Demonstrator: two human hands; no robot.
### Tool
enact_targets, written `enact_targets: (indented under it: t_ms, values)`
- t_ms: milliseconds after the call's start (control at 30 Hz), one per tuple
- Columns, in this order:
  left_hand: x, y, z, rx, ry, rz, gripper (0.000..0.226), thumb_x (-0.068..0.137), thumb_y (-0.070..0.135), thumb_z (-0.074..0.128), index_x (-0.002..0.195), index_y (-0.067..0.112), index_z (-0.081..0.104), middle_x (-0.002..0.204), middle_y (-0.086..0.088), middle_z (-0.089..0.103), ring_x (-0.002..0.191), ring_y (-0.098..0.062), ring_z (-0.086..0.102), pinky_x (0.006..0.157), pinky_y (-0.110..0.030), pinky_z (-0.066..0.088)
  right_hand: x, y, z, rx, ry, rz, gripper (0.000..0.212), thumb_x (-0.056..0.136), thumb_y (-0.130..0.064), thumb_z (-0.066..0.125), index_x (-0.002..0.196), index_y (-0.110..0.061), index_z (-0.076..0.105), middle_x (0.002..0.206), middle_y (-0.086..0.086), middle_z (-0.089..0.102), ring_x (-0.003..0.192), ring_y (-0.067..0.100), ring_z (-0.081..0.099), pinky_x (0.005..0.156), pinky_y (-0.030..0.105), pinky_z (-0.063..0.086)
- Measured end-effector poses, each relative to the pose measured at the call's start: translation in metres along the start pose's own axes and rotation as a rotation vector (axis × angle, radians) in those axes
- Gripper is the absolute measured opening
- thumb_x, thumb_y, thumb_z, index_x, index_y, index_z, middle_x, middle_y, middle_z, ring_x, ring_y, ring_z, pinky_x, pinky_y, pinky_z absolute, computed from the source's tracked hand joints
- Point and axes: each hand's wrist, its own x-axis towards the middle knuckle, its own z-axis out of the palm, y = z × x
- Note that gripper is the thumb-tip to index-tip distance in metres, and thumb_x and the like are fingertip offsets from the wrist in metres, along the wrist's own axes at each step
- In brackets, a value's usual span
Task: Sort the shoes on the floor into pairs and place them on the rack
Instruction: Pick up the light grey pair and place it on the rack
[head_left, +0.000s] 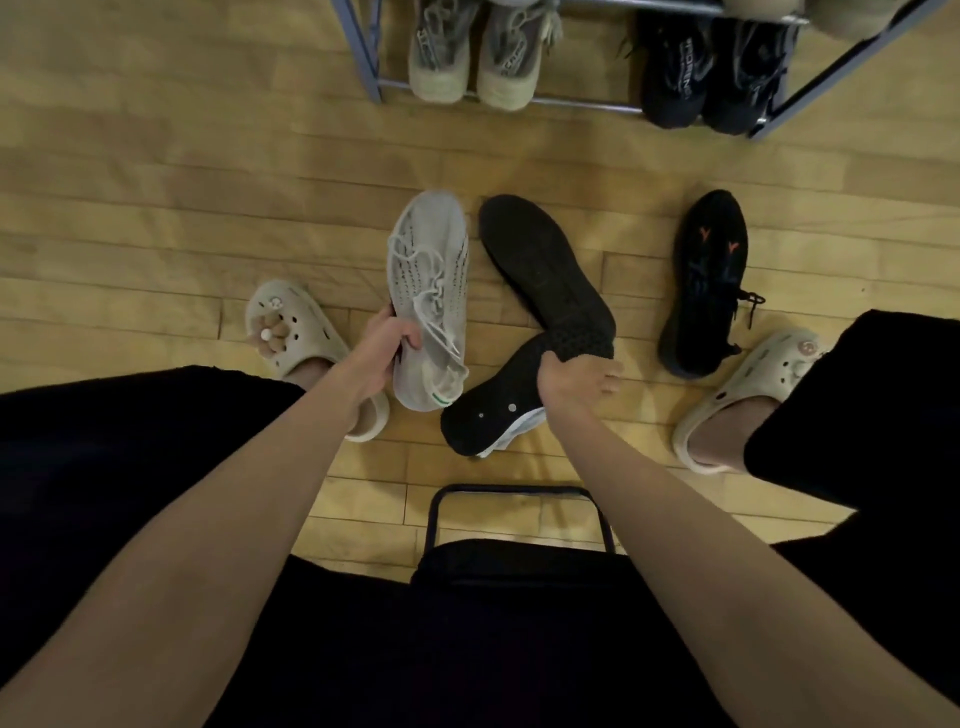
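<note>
At twelve o'clock I see the metal shoe rack (582, 105) on the plank wood floor (156, 182), holding a beige knit pair (475, 57) and a black pair (711, 73). My left hand (382, 353) grips the pale mesh sneaker (431, 291); my right hand (576, 376) clasps two black knit shoes (540, 260) at their crossed heels. At two o'clock lies a laced black sneaker (706, 275).

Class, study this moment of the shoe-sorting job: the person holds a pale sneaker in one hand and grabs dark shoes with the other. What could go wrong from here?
1. The right hand grips where two black shoes overlap; one may slip out when lifted.
2. The black sneaker with orange marks lies nearby and looks similar, so a mismatched pair is possible.
3. The left hand holds the white sneaker by its side; its loose laces could snag.
</note>
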Motion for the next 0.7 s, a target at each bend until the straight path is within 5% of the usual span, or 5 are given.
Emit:
enact_targets:
  t_ms: [100, 167, 300, 533, 700]
  values:
    - [-0.004, 0.005, 0.0, 0.03, -0.035, 0.006, 0.061, 0.071, -0.01, 0.042, 0.123, 0.021, 0.051, 0.113, 0.0, 0.064, 0.105, -0.023, 0.06, 0.091, -0.039, 0.052, -0.012, 0.007, 0.008, 0.005, 0.06, 0.233, 0.087, 0.076, -0.04, 0.076, 0.136, 0.001, 0.028, 0.135, 0.017, 0.038, 0.123, 0.03, 0.042, 0.099, 0.037, 0.04]
    - [-0.005, 0.007, 0.002, 0.028, -0.056, -0.001, 0.062, 0.07, -0.01, 0.042, 0.121, 0.024, 0.053, 0.112, 0.001, 0.065, 0.104, -0.022, 0.06, 0.089, -0.037, 0.052, -0.012, 0.02, 0.015, 0.077, -0.114, 0.348, 0.082, 0.069, -0.041, 0.079, 0.13, -0.003, 0.039, 0.125, 0.013, 0.046, 0.114, 0.028, 0.05, 0.09, 0.037, 0.045]
    - [-0.006, 0.009, 0.006, -0.003, -0.098, -0.007, 0.065, 0.056, -0.002, 0.046, 0.114, 0.025, 0.058, 0.114, -0.001, 0.066, 0.108, -0.025, 0.06, 0.095, -0.041, 0.051, -0.015, 0.042, 0.038, 0.443, -0.574, 0.478, 0.076, 0.062, -0.007, 0.081, 0.13, -0.005, 0.047, 0.126, 0.014, 0.057, 0.113, 0.031, 0.059, 0.093, 0.04, 0.052]
    - [-0.012, 0.012, 0.007, 0.017, -0.088, -0.013, 0.057, 0.069, -0.01, 0.039, 0.109, 0.026, 0.057, 0.102, 0.002, 0.066, 0.096, -0.021, 0.061, 0.082, -0.034, 0.054, -0.027, 0.03, 0.031, 0.33, -0.583, 0.379, 0.059, 0.072, -0.009, 0.081, 0.118, -0.007, 0.045, 0.114, 0.009, 0.055, 0.099, 0.021, 0.055, 0.077, 0.027, 0.048]
    - [-0.021, 0.02, 0.008, 0.046, -0.107, -0.003, 0.052, 0.071, -0.01, 0.038, 0.105, 0.024, 0.057, 0.1, 0.001, 0.064, 0.094, -0.02, 0.06, 0.074, -0.031, 0.052, -0.032, 0.017, 0.019, 0.276, -0.532, 0.324, 0.073, 0.068, -0.016, 0.081, 0.13, -0.005, 0.044, 0.12, 0.013, 0.057, 0.109, 0.029, 0.056, 0.093, 0.04, 0.052]
